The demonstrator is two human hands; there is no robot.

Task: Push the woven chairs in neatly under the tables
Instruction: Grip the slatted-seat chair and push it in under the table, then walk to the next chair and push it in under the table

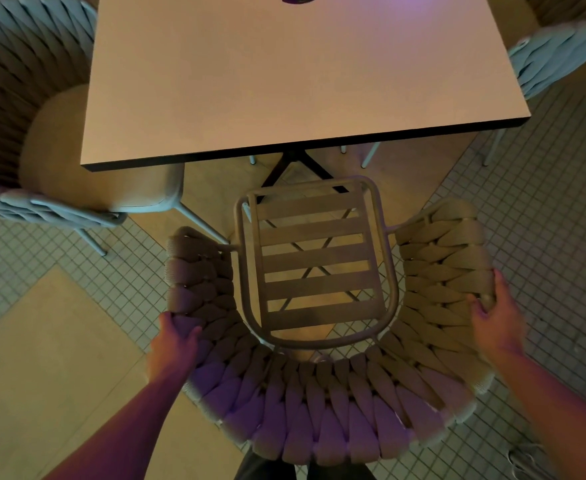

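Observation:
A woven chair (319, 403) with a curved braided back and a slatted seat (316, 261) stands right below me, facing a square table (284, 81). The seat's front edge lies just short of the table's near edge, over the black table base. My left hand (174, 344) grips the left side of the woven back. My right hand (492, 313) grips the right side of it. Both forearms reach in from the bottom of the view.
A second woven chair with a round cushion (77, 150) sits at the table's left side, partly under it. A third woven chair (548, 57) stands at the far right corner. The floor is small square tiles and plain panels.

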